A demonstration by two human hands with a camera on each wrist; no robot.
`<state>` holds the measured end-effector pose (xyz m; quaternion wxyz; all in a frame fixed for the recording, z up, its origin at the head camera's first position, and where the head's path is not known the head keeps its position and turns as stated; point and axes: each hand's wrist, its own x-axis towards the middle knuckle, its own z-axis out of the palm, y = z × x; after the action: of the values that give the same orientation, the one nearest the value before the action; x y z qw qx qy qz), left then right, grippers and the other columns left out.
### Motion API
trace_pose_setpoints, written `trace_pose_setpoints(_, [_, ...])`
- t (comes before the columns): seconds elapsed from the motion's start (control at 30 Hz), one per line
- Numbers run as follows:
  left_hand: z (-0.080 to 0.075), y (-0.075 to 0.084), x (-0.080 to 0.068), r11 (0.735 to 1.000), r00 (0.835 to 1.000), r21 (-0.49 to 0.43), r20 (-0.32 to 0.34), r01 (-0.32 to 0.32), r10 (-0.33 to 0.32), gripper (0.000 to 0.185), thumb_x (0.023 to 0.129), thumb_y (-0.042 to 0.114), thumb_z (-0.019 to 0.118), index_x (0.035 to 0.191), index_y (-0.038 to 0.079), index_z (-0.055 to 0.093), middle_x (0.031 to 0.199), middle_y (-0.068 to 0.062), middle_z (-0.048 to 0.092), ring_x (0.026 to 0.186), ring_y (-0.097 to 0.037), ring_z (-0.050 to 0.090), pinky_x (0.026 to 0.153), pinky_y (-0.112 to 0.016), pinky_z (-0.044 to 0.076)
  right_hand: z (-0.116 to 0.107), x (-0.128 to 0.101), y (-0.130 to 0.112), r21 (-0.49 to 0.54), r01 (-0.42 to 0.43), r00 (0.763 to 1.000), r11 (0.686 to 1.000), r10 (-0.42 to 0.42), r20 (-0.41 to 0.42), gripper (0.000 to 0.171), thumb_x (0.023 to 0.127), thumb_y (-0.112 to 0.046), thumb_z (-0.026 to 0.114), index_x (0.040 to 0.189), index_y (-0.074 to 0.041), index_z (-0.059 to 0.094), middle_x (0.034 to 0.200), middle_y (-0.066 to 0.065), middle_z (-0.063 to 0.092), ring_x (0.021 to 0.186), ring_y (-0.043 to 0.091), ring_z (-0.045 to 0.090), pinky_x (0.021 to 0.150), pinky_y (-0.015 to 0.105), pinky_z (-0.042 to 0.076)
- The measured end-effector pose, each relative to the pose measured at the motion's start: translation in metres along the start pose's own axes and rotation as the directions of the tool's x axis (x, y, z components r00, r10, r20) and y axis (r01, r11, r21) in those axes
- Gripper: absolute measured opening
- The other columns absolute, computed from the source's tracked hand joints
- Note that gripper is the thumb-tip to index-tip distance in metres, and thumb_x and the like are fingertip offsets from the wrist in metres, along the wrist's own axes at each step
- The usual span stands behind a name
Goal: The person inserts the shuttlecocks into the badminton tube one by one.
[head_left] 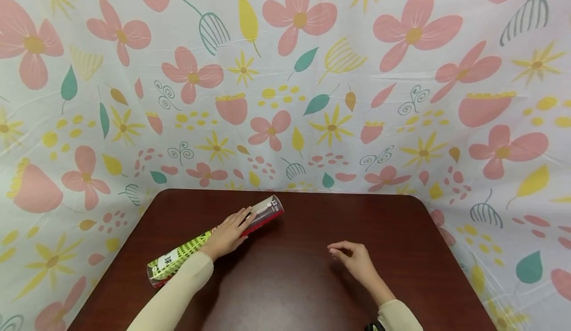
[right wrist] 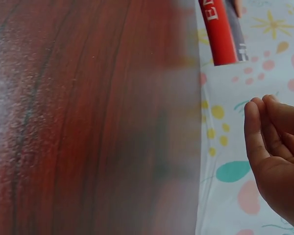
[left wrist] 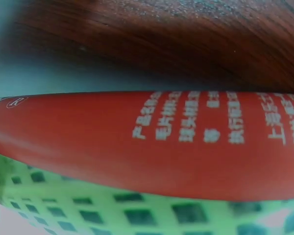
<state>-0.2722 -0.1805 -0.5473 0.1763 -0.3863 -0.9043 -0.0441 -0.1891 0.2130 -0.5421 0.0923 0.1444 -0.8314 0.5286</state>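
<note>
A long tube [head_left: 176,259], red at its far end and green-and-white at its near end, lies diagonally on the dark wooden table [head_left: 312,291]. My left hand [head_left: 229,232] rests on top of the tube near its middle, with the fingers lying along it. The left wrist view is filled by the tube's red side with white print [left wrist: 186,142] and its green pattern [left wrist: 112,210]. My right hand [head_left: 350,259] hovers just above the table to the right, fingers loosely curled and holding nothing. In the right wrist view the fingers [right wrist: 267,132] curl loosely, and the tube's red end [right wrist: 220,32] shows far off.
A floral-patterned cloth [head_left: 285,73] forms the wall behind and beside the table. Bare tabletop lies between the two hands and in front of them.
</note>
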Motion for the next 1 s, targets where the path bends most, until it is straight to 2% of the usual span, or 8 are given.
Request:
trace_pose_setpoints(0.17, [0.006, -0.004, 0.000, 1.000, 0.999, 0.017, 0.044, 0.018, -0.019, 0.077, 0.084, 0.021, 0.076, 0.149, 0.007, 0.036, 0.152, -0.018, 0.034, 0.135, -0.034, 0.039, 0.106, -0.047, 0.038, -0.002, -0.002, 0.003, -0.024, 0.031, 0.999, 0.999, -0.032, -0.022, 0.011, 0.084, -0.001, 0.071, 0.094, 0.002, 0.074, 0.084, 0.006, 0.073, 0.072, 0.009, 0.068, 0.061, 0.024, 0.055])
trace_pose_setpoints(0.4, [0.019, -0.014, -0.004, 0.997, 0.994, 0.068, 0.093, 0.043, -0.050, 0.079, 0.086, 0.027, 0.073, 0.151, 0.011, 0.031, 0.153, -0.016, 0.032, 0.137, -0.032, 0.037, 0.107, -0.046, 0.036, -0.006, -0.006, 0.007, -0.004, -0.071, 0.997, 0.998, 0.070, -0.045, 0.011, 0.084, -0.004, 0.072, 0.094, -0.001, 0.075, 0.084, 0.007, 0.073, 0.074, 0.009, 0.068, 0.063, 0.022, 0.055])
trace_pose_setpoints(0.53, [0.021, -0.017, -0.007, 0.997, 0.993, 0.070, 0.110, 0.043, -0.051, 0.080, 0.087, 0.027, 0.073, 0.152, 0.011, 0.030, 0.154, -0.017, 0.030, 0.138, -0.033, 0.036, 0.107, -0.046, 0.036, -0.006, -0.007, 0.009, -0.008, -0.099, 0.994, 0.995, 0.099, -0.048, 0.011, 0.084, -0.004, 0.072, 0.094, -0.002, 0.075, 0.085, 0.007, 0.073, 0.073, 0.008, 0.068, 0.064, 0.022, 0.055])
trace_pose_setpoints(0.77, [0.022, -0.013, -0.011, 0.993, 0.987, 0.074, 0.126, 0.093, -0.102, 0.085, 0.086, 0.033, 0.072, 0.154, 0.014, 0.024, 0.156, -0.014, 0.026, 0.142, -0.031, 0.029, 0.108, -0.048, 0.034, -0.005, -0.008, 0.009, -0.021, -0.151, 0.986, 0.988, 0.149, -0.079, 0.011, 0.085, -0.004, 0.071, 0.095, -0.003, 0.074, 0.087, 0.007, 0.073, 0.074, 0.010, 0.068, 0.065, 0.022, 0.054])
trace_pose_setpoints(0.87, [0.019, -0.006, -0.014, 0.990, 0.984, 0.074, 0.123, 0.123, -0.131, 0.085, 0.087, 0.037, 0.071, 0.154, 0.015, 0.024, 0.157, -0.013, 0.024, 0.143, -0.031, 0.026, 0.109, -0.050, 0.032, -0.006, -0.012, 0.010, -0.092, -0.132, 0.988, 0.987, 0.124, -0.088, 0.011, 0.087, -0.005, 0.069, 0.097, -0.005, 0.074, 0.089, 0.007, 0.073, 0.076, 0.010, 0.067, 0.064, 0.023, 0.053])
trace_pose_setpoints(1.0, [0.009, 0.007, -0.014, 0.985, 0.987, 0.080, 0.037, 0.150, -0.153, 0.075, 0.089, 0.035, 0.068, 0.151, 0.011, 0.034, 0.155, -0.014, 0.028, 0.142, -0.033, 0.028, 0.109, -0.051, 0.031, -0.013, -0.015, 0.009, -0.258, -0.027, 0.991, 0.966, -0.009, -0.136, 0.012, 0.088, -0.003, 0.068, 0.098, -0.006, 0.073, 0.092, 0.006, 0.072, 0.081, 0.016, 0.067, 0.067, 0.032, 0.054])
